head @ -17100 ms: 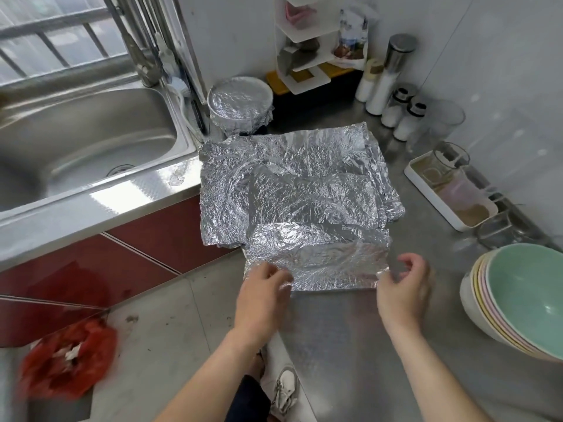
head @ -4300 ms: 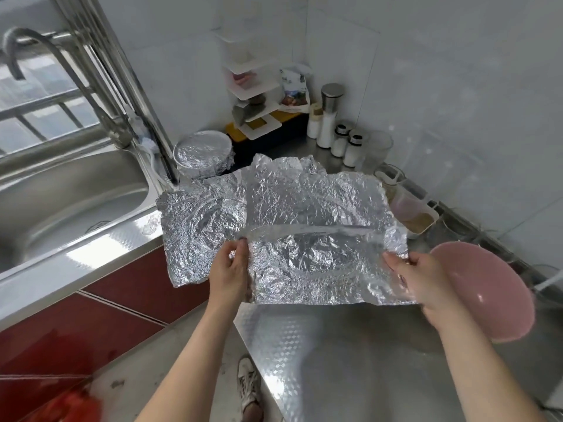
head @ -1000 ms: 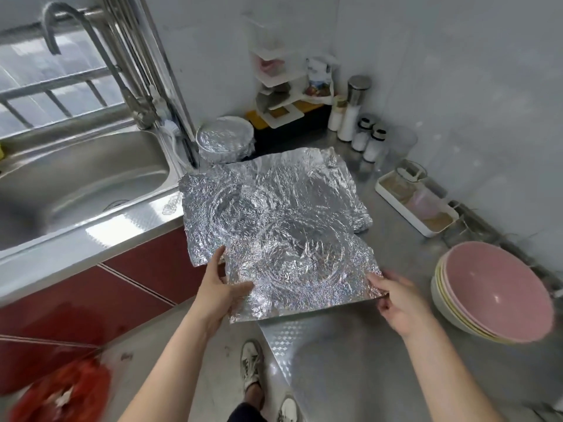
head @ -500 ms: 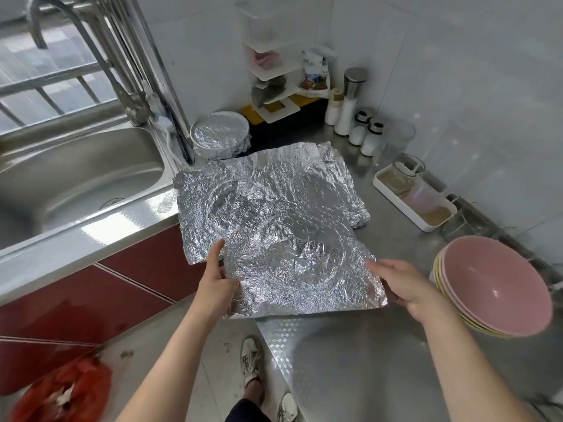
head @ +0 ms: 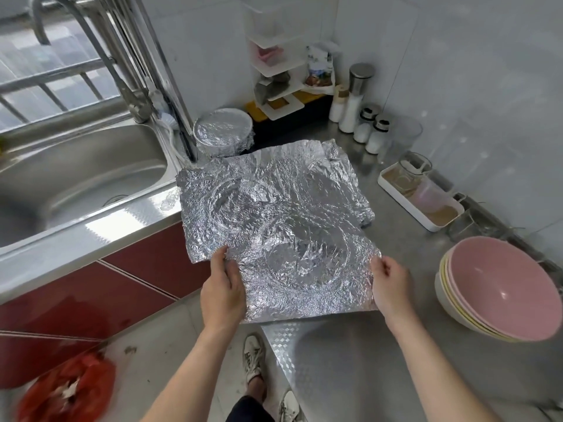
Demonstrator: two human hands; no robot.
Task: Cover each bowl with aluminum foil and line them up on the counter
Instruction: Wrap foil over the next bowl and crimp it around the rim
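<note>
Shoes (head: 253,357): pale pair on the tiled floor, just beside the counter's near corner.
Red bag (head: 67,388): blurred, on the floor at lower left.
Counter (head: 365,370): steel worktop with an embossed strip along its near left edge.
Left hand (head: 224,287): pinches the left edge of the top foil sheet, thumb lying on the upper face; the fingers beneath are hidden.
Right hand (head: 390,287): fingers curled round the sheet's right edge, gripping it.
Top foil sheet (head: 304,269): crinkled, bearing a round impression. It is spread between the two hands over the counter's corner, its far part overlapping the foil stack. Whether it rests on the stack or is lifted clear cannot be told.
Bowl stack (head: 499,287): nested uncovered bowls, a pink one uppermost, on the counter right of the right hand.
Foil stack (head: 259,193): more crumpled sheets lying flat on the counter behind the held sheet.
Sink (head: 76,172): steel basin at left, above red cabinet fronts (head: 122,284).
Tray (head: 420,202): white, against the right wall, holding clear cups.
Covered bowl (head: 224,135): foil drawn over its rim, standing just beyond the foil stack, near the sink's corner.
Shakers (head: 368,129): small jars near the back corner.
Shelf rack (head: 274,71): white tiers against the rear wall.
Faucet (head: 91,41): arches over the sink.
</note>
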